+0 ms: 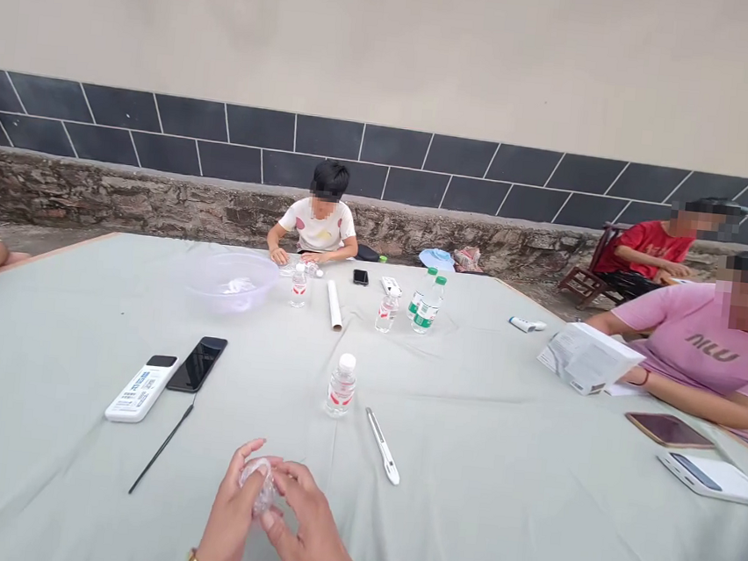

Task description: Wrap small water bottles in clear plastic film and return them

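My left hand (228,509) and my right hand (312,521) are together at the table's near side. Between them is a small, clear, rounded plastic piece (260,494), partly hidden by my fingers. Both hands are closed around it, the left on its left side and the right thumb and fingers pinching its right edge. What the piece belongs to cannot be made out. Just beyond them stands a small water bottle (340,390) with a white cap, upright. A white utility knife (383,447) lies to the right of that bottle.
Left of my hands lie a white power bank (140,390), a black phone (197,364) and a thin black strap (161,450). Farther off are a translucent basin (228,288), a white roll (334,305) and green-capped bottles (429,308). A person at right holds a white box (588,358).
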Available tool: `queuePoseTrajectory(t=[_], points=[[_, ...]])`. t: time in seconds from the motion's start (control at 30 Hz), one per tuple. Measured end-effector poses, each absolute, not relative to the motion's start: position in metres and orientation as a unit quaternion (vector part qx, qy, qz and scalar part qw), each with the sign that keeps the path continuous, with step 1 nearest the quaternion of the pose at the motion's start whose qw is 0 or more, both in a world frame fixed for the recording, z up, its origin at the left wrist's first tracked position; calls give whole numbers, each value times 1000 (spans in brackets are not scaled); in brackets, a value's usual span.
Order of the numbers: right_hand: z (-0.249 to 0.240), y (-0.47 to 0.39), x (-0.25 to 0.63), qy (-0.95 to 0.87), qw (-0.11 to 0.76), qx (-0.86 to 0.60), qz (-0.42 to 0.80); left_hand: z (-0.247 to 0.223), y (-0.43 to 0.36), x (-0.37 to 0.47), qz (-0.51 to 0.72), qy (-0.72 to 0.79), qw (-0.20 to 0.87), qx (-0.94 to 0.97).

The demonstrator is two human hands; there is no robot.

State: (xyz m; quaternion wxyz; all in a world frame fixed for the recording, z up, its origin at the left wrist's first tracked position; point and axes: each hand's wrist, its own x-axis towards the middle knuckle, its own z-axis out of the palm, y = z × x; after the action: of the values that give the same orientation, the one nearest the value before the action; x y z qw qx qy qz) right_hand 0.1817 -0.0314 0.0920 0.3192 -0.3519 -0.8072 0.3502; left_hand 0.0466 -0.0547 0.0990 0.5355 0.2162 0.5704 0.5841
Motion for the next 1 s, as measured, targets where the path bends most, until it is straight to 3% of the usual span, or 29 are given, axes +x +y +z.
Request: queuePoseTrajectory(t=[0.1, 0.27, 0.47, 0.77, 1.0], points=[[90, -7, 192, -794, 315, -380, 354, 100, -37, 30, 590, 568, 546, 176], [65, 31, 217, -780, 243, -524, 240, 105, 9, -17, 628, 532, 563, 75], [16, 33, 233, -836, 170, -508, 121, 119, 68, -51, 616, 490, 617, 18], [-2, 35, 237, -842, 182, -486, 144, 133, 166, -102, 562, 578, 566, 171], [-6, 35, 241, -850, 170, -477, 143, 179, 240, -135, 611, 576, 529, 120]])
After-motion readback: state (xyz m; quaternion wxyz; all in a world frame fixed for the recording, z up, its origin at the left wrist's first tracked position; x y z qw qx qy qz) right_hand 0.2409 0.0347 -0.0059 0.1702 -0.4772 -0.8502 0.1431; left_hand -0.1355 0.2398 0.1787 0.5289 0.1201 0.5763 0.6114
